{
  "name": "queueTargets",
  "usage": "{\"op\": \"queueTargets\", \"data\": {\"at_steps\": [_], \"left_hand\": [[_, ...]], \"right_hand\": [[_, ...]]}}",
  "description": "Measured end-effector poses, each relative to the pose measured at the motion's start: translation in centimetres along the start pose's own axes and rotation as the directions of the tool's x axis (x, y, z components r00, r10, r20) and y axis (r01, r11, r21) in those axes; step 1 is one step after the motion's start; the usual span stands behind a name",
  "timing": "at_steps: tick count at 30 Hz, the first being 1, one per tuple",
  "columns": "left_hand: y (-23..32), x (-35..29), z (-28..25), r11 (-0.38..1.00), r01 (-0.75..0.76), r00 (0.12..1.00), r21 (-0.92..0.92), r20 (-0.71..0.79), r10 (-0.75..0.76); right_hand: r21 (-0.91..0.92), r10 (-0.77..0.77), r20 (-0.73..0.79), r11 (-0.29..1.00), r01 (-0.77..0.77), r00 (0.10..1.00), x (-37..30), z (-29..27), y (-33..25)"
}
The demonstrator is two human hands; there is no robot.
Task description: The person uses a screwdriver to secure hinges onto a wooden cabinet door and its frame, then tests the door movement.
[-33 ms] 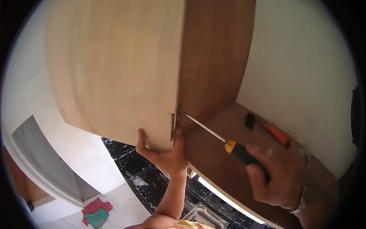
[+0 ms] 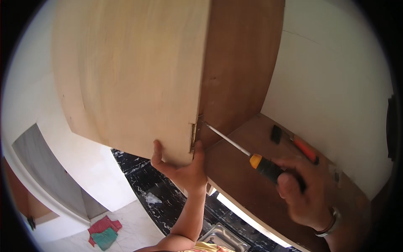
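A pale plywood door (image 2: 130,80) stands open at the front edge of a brown cabinet. My left hand (image 2: 184,170) grips the door's lower corner from below, one finger against its face and another beside the brass hinge (image 2: 194,135). In my right hand (image 2: 304,193) is a screwdriver (image 2: 266,167) with a black and yellow handle, its fingers wrapped around the grip. The long metal shaft points up and left, with its tip at the brown side panel (image 2: 235,71) just right of the hinge. Any screw at the tip is too small to make out.
A hammer (image 2: 304,149) with a red and black handle lies on the cabinet's brown bottom board (image 2: 235,176), near the white wall (image 2: 327,84). Below are a black marbled countertop (image 2: 168,197) and a steel sink (image 2: 224,237). Red and green cloths (image 2: 105,238) lie on the floor.
My right hand has turned on the screwdriver handle, its thumb now showing on top. The handle sits slightly farther right. My left hand keeps its hold on the door.
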State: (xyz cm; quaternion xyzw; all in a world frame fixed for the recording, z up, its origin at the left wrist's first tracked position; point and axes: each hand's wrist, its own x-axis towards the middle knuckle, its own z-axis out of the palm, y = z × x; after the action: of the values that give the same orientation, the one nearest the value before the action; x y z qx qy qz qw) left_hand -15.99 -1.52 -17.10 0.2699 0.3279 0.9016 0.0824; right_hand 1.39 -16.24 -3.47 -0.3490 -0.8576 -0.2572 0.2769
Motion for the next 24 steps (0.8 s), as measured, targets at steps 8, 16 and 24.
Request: {"op": "queueTargets", "data": {"at_steps": [8,16,24], "left_hand": [[-0.6,0.6,0.0,0.998,-0.033,0.999,-0.052,-0.009,0.033],[-1.0,-0.2,0.0,0.995,-0.091,0.996,0.028,0.005,0.091],[-0.7,0.5,-0.7,0.988,-0.131,0.991,0.086,0.019,0.130]], "right_hand": [[-0.451,-0.223,0.170,0.848,0.277,0.960,0.5,-0.6,0.0],[0.023,0.055,0.174,0.998,-0.060,0.983,-0.2,0.8,0.5],[-0.259,-0.021,0.177,0.964,0.067,0.984,0.5,-0.6,-1.8]]}}
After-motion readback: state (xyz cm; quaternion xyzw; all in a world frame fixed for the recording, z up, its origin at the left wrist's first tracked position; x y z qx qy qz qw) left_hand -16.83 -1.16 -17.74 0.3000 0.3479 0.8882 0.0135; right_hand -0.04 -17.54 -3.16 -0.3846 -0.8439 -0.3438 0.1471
